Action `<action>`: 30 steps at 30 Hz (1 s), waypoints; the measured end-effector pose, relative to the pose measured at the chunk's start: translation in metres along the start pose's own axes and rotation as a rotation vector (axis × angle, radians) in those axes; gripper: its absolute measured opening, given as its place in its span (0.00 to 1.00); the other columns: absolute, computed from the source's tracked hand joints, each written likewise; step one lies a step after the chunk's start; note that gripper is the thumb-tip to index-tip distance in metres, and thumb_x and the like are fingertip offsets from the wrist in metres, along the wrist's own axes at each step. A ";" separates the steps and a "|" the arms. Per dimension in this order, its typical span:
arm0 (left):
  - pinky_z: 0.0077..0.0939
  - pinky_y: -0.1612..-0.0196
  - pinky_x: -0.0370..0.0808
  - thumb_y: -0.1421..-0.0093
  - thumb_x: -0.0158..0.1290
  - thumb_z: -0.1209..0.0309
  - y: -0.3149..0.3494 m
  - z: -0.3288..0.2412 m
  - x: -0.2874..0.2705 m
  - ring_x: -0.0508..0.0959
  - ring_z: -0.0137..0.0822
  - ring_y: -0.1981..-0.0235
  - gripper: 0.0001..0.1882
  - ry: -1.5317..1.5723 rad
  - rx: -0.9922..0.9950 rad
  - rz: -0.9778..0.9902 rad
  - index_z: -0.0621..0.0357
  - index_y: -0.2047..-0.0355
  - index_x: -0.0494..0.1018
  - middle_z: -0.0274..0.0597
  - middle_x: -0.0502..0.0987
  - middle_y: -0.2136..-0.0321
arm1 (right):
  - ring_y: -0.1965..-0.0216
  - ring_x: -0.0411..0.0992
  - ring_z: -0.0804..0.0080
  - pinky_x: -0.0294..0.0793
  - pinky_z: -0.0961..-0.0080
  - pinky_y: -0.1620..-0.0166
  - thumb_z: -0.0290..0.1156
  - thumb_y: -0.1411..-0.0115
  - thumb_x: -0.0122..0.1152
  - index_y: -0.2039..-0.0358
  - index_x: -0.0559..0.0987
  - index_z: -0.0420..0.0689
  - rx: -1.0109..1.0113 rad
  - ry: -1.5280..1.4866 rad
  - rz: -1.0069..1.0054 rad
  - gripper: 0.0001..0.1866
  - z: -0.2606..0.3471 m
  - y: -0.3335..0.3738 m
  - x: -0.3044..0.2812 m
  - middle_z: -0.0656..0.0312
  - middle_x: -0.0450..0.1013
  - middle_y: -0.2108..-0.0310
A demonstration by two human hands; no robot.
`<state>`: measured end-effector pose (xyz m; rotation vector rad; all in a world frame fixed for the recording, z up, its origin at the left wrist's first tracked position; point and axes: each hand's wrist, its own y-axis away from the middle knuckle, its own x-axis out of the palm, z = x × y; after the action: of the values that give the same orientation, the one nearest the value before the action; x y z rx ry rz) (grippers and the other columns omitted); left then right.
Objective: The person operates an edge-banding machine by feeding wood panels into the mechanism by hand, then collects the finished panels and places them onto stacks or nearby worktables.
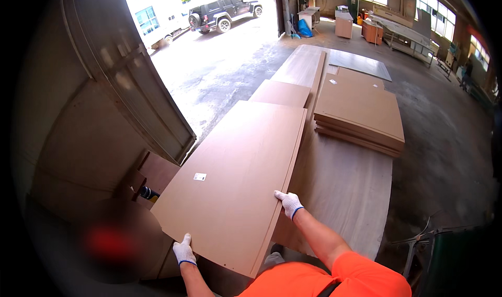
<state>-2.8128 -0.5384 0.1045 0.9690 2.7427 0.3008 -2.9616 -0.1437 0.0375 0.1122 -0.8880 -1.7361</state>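
Observation:
A large light-brown wooden panel (235, 156) with a white label lies lengthwise in front of me, a groove along its right side. My left hand (184, 250), in a white knit glove with a blue cuff, grips its near left edge; the thumb is on top and the fingers are hidden beneath. On the right edge, my right hand (289, 203), gloved the same way, clasps the panel with its thumb over the top. Under and beside it is a long wood-grain board (345, 192). Beyond its far end shows a smaller brown panel (280, 94).
To the right, a stack of brown panels (361, 106) rests on the long board, with a grey sheet (361, 64) behind. A large metal door (120, 62) stands at left, near a dark can (149, 194). A dark off-road car (225, 12) is outside; workbenches (402, 28) stand far right.

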 end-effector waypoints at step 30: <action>0.40 0.62 0.80 0.42 0.59 0.54 0.140 0.299 0.232 0.86 0.44 0.70 0.23 -1.191 0.593 2.001 0.68 0.67 0.83 0.54 0.84 0.74 | 0.82 0.70 0.75 0.66 0.74 0.79 0.40 0.34 0.61 0.78 0.77 0.46 0.126 -0.231 -0.765 0.17 -0.362 0.355 -0.251 0.67 0.72 0.81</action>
<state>-2.8258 -0.2482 -0.1753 2.4116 0.1426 -0.6477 -2.4107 -0.1409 -0.0928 0.3797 -1.2242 -2.4311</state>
